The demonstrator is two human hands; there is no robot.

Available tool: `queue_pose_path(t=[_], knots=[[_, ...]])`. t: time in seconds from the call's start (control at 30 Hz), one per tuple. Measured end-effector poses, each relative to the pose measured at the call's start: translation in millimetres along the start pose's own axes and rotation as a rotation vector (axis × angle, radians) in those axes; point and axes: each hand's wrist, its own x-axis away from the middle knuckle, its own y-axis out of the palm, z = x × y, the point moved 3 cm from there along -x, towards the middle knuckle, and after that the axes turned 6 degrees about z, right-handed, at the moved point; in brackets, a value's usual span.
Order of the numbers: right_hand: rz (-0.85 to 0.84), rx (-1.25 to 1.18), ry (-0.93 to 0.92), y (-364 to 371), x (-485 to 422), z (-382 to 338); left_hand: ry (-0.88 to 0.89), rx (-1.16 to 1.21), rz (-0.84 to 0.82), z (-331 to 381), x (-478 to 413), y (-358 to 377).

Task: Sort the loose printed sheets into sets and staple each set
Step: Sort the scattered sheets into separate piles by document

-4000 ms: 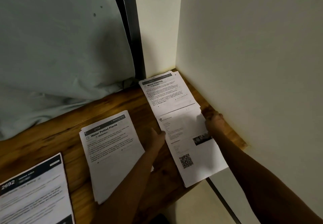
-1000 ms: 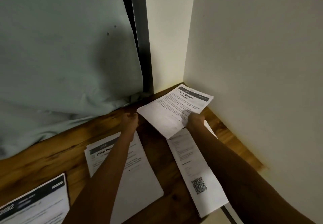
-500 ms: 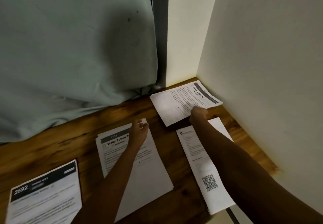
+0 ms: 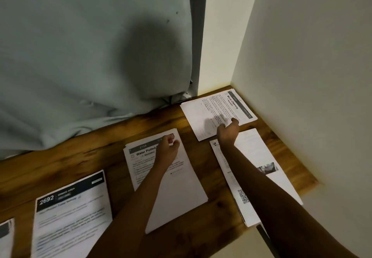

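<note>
Several paper stacks lie on the wooden table (image 4: 84,157). The "Mirror Cleaning" set (image 4: 203,114) sits turned sideways in the far right corner, and my right hand (image 4: 228,130) pinches its near edge. The "Water Potted Plants" set (image 4: 177,187) lies in the middle; my left hand (image 4: 168,147) hovers or rests over its top right corner with fingers loosely curled, holding nothing. A sheet with a QR code and photo (image 4: 261,157) lies under my right forearm. A "2692" set (image 4: 72,213) lies at the near left.
A grey-green curtain (image 4: 90,56) hangs down to the table's back edge. White walls (image 4: 312,76) close the corner on the right. Another sheet (image 4: 6,235) shows at the far left edge. The table's right end stops near the wall.
My right hand has lifted the "Mirror Cleaning" set off the QR sheet, turned it sideways and set it in the corner. My left hand has drawn back over the "Water Potted Plants" set.
</note>
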Motion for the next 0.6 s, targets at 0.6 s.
queue_pose_path(t=[0.6], knots=[[-0.684,0.334,-0.543,122.3,334.1,20.9,0.061,-0.031,0.336,-166.6,75.0,-261.1]])
